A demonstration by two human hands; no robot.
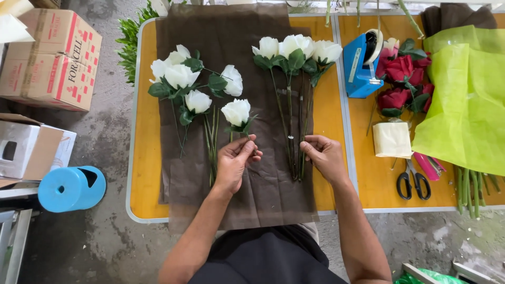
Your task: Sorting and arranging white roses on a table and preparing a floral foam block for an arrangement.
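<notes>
— Two hands busy: our left hand (236, 158) is pinched on a single white rose (236, 112), stem running straight toward us, bloom pointing away.

— Yep, and our right hand (322, 153) is closed on the three-rose bunch (295, 47) stems, same direction, on the brown wrap (221, 31) over the counter (144, 173).

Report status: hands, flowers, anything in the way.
Left hand pinching single white rose stem. Right hand gripping stems of three-white-rose bunch. Both over brown wrapping sheet. Loose white rose cluster lies alongside, clear of the hands.
</notes>
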